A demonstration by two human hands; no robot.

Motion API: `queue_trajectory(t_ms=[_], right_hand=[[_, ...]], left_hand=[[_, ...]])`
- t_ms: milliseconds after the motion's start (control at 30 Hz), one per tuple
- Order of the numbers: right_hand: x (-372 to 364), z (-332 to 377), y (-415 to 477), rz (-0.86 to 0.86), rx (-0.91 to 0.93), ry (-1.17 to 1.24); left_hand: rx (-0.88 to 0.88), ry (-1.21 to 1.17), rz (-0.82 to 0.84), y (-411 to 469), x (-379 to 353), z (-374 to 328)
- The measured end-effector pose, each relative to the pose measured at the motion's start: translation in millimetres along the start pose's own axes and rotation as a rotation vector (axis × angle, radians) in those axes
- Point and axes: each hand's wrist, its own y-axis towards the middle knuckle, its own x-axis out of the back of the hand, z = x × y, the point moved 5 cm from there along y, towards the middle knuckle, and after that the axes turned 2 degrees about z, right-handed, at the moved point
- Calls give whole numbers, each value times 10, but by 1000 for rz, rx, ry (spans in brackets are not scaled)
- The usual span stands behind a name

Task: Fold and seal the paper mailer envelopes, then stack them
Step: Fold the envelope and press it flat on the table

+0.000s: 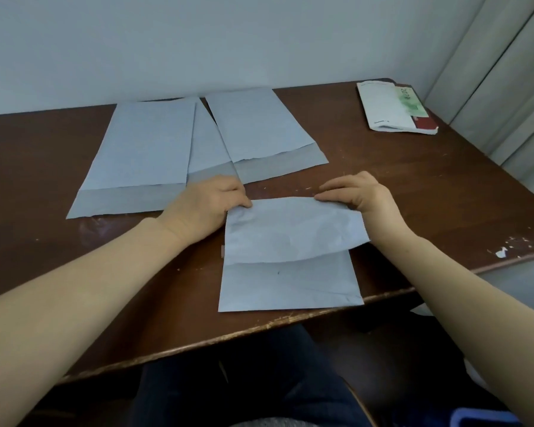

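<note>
A pale blue paper mailer envelope (290, 282) lies near the front edge of the brown table (43, 248). Its far part is folded back toward me, and the loose folded part bulges up above the lower half. My left hand (207, 208) pinches the fold's left corner. My right hand (358, 195) pinches the right corner. Three flat envelopes lie further back: a left envelope (136, 155), a middle envelope (207, 143) partly covered by its neighbours, and a right envelope (259, 131). Their flaps are unfolded and point toward me.
A white packet with green and red print (395, 107) lies at the table's far right corner. A wall runs behind the table, and a curtain (506, 87) hangs at the right. My legs in dark trousers (259, 380) are under the front edge.
</note>
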Motion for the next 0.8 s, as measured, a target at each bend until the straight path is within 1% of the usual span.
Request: queue_trajectory(t_ms=[33,100,200,333,400,433,467,500,567,600,667,700,733,800], right_hand=[[-1,15,-38,15,-12,5],[3,46,-109,13,-101,113],[-17,88,-199,-48,-173,208],[-77,34,-281,9,-211,243],[-97,23,-325,37,-180,219],[-108,17,-345,42,-165,217],[-109,16,-356,38,-178,266],[-103,18,-356,41,-241,367],[-144,2,-328,70,-427,683],[-196,-51,-326,98,-552,774],[-282,-95,-354,185,-719,884],[-289,-84,-354,214,-726,855],[-263,-52,-351,213,-686,814],[-200,-30,-380,217,-473,538]], left_hand=[[-25,19,4,0,-16,-21],[-80,47,9,6,-47,-54],[-102,32,13,0,-70,-51],[2,-8,71,4,-55,-28],[128,-75,56,-18,-36,27],[163,-99,47,-40,-34,51],[163,-111,44,-56,-34,62],[148,-116,52,-69,-38,60],[108,-110,67,-93,-27,44],[90,-111,74,-103,-20,38],[50,-92,71,-104,-9,11],[19,-70,64,-97,-5,-11],[-16,-42,50,-93,-9,-21],[-90,7,21,-89,-24,-19]])
